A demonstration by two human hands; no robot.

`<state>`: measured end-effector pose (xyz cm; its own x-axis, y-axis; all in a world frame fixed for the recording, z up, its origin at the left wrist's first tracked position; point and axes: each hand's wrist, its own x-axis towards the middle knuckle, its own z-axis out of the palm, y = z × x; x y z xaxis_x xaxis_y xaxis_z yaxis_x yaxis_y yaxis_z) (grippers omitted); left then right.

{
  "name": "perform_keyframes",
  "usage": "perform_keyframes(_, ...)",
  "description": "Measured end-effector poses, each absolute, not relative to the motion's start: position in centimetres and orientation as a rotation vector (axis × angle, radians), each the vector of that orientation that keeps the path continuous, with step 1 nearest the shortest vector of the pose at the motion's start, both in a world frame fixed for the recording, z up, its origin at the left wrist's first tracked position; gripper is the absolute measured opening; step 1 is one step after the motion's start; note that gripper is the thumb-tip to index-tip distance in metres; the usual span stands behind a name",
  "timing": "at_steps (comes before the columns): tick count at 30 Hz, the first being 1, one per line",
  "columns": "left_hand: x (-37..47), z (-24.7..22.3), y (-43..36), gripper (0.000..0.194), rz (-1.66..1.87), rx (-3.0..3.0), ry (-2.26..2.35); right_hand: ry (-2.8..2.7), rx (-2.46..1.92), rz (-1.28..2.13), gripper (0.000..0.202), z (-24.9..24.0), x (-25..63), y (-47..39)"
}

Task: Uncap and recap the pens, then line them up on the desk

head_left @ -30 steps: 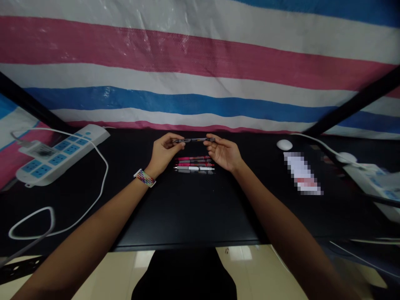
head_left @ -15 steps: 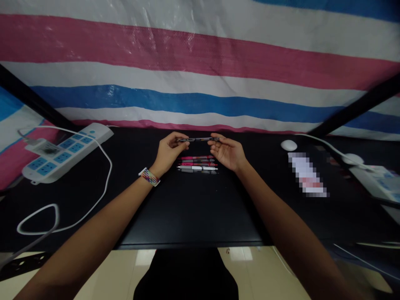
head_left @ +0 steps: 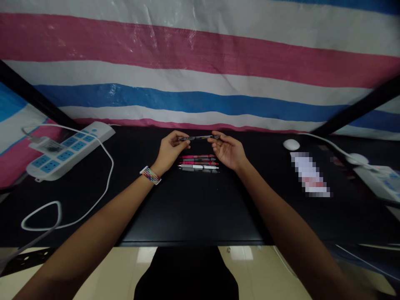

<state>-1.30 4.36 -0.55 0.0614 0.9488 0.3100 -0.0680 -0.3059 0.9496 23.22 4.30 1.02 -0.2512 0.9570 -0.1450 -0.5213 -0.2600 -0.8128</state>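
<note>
- The left hand [head_left: 170, 151] has its fingers curled and pinches the left end of a dark pen [head_left: 200, 137] between thumb and fingertips.
- The right hand [head_left: 228, 151] is cupped palm-up, and its thumb and forefinger pinch the right end of the same pen.
- The pen lies level between the two hands, held in the air above the worktop [head_left: 193, 208] and just beyond a row of other pens.
- A woven, many-coloured band [head_left: 151, 175] sits on the left wrist.
- Directly under the hands, a small row of pens [head_left: 200, 163] lies on the worktop, parallel to one another and side by side; pink, dark and white barrels show among them.
- The worktop is black, and both forearms reach across it from the near edge.
- To the left, well apart from the hands, a white power strip [head_left: 70, 150] with blue sockets lies at an angle, with a white cable [head_left: 103, 183] looping away from it toward the near left.
- To the right, a small white rounded object [head_left: 291, 144] sits near the back of the worktop, with a blurred flat item [head_left: 309, 175] just in front of it.
- Behind the worktop hangs a striped tarpaulin [head_left: 200, 71] in pink, white and blue.
</note>
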Motion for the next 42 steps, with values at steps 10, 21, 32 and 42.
perform_keyframes(10, -1.31, -0.61, 4.38, 0.029, 1.415, 1.396, 0.957, -0.759, -0.766, 1.764, 0.044, 1.03, 23.09, 4.08)
perform_keyframes(21, -1.37, -0.68, 4.43, 0.03, 1.414, 1.389, 0.96, -0.648, -0.775, 1.759, 0.034, 1.36, 22.33, 3.71)
perform_keyframes(32, -1.41, -0.8, 4.52, 0.027, 1.382, 1.396, 0.941, -0.81, -0.807, 1.644, 0.019, 1.02, 22.79, 3.72)
perform_keyframes(42, -1.47, -0.46, 4.48, 0.03, 1.359, 1.341, 0.92, -0.924, -0.817, 1.619, 0.027, 0.51, 22.81, 3.87)
